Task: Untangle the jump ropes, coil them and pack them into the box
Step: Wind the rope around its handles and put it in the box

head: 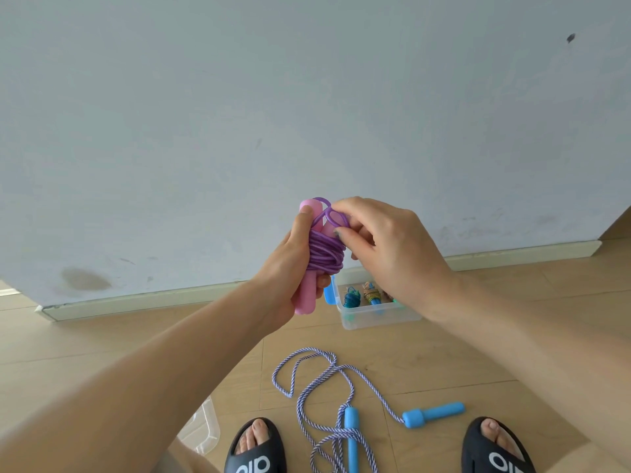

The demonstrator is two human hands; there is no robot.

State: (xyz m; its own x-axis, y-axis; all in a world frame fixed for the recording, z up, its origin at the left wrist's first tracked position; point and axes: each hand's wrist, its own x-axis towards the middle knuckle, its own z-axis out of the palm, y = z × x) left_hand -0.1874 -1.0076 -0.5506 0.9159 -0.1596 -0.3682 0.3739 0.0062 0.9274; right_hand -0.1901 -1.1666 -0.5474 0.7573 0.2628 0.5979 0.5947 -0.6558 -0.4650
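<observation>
Now I'm gripping the purple rope (324, 250) bundle in my left hand (290, 268), my right hand (386, 247) pinching its last loop; coiled ropes are sitting in the box (375, 317), 1 striped rope (327, 397) is lying loose on the floor.

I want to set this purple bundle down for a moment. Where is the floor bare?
Bare floor lies left of the clear box, along the skirting board, and right of the box toward the corner. Crowded: between the sandals, where the striped rope and its blue handles sprawl. The box already holds coiled ropes.
</observation>
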